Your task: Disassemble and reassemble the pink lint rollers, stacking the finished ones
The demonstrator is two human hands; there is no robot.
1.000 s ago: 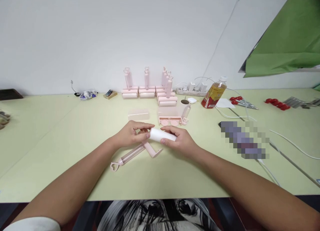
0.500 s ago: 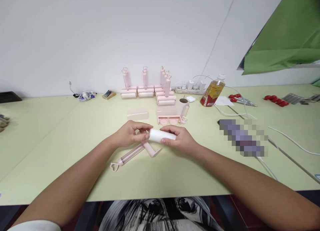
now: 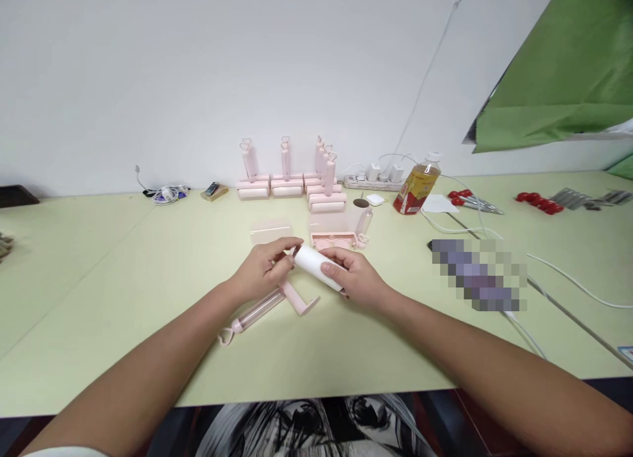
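Observation:
A white lint roll (image 3: 316, 267) is held just above the table, tilted with its left end higher. My right hand (image 3: 359, 274) is wrapped round its right part, thumb on top. At the other end, the thumb and fingers of my left hand (image 3: 262, 267) close on the rim, where a dark opening shows. Below my left hand lies a pink lint roller handle (image 3: 260, 310) with a clear shaft, a heart-shaped loop and an L-shaped arm. Behind the hands are a clear pink cover (image 3: 271, 230) and an open pink case (image 3: 332, 238) with round parts inside.
Several assembled pink lint rollers (image 3: 287, 186) stand by the wall. Nearby are an upright white roll (image 3: 361, 206), a power strip (image 3: 373, 182) and a drink bottle (image 3: 418, 185). Red-handled tools (image 3: 475, 201), a blurred-out object (image 3: 475, 275) and white cables lie to the right.
The lint roll has tilted further, its left end rising and its right end dropping. Both hands stay on it, and the view has shifted slightly.

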